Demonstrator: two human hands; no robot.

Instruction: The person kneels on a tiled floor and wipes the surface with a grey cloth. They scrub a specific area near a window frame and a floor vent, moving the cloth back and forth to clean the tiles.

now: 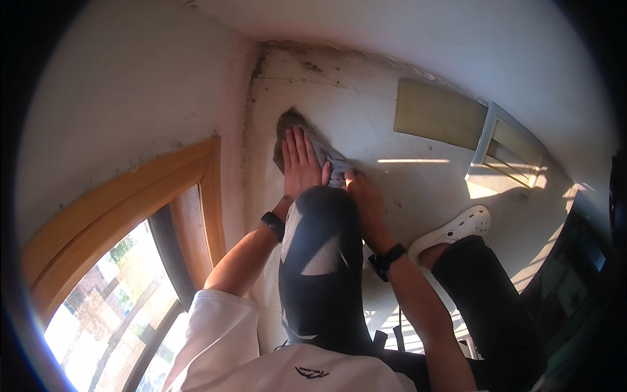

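A grey cloth lies bunched on the pale, stained floor, close to the corner of two walls. My left hand rests flat on the cloth, fingers stretched forward and thumb out to the side. At the cloth's near right end is my right hand, its thumb and curled fingers pinching the fabric. My bent knee in dark trousers stands between my forearms and hides part of both hands' near side. Dark bands circle both wrists.
To the left is a wooden window frame with bright glass. A yellowish flat panel and a grey-framed slatted panel stand along the far right wall. My foot in a white clog is on the floor at right. Dark marks line the corner.
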